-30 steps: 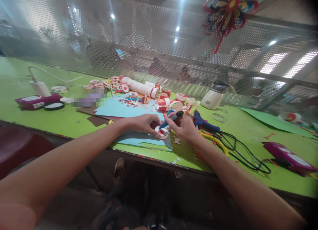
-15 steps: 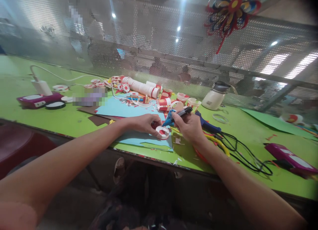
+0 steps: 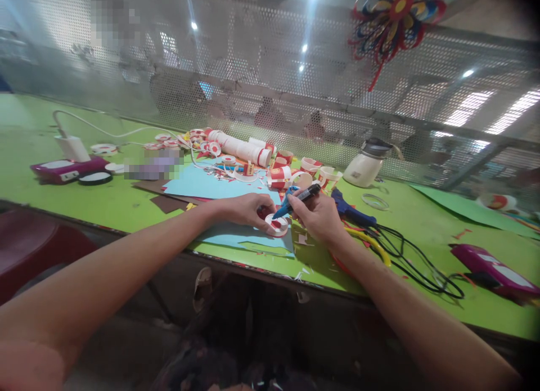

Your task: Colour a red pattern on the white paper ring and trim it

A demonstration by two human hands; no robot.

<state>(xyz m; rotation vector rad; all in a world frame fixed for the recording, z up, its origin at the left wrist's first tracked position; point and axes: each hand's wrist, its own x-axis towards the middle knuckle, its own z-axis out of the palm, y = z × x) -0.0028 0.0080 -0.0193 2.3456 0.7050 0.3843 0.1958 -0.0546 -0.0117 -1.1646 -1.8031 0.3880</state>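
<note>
- We look from the person's head, forward and down.
- We face the table point(image 3: 105, 202), with the left hand point(image 3: 252, 209) and right hand point(image 3: 319, 218) near us.

A long green table point(image 3: 426, 222) runs from left to right, its near edge dark and worn. Behind it, a grey perforated metal screen point(image 3: 253, 70) spans the far side, with blurred, dark shapes showing through its holes. Small white lights point(image 3: 304, 48) glow in the upper part, and bright, striped panels point(image 3: 517, 107), perhaps windows, shine at the far right, above a slanting metal bar point(image 3: 475, 163). A colourful flower-shaped ornament point(image 3: 400, 8) hangs at upper right. At near left stands a dark red stool point(image 3: 37, 250); the floor point(image 3: 113, 346) below lies in shadow.
</note>
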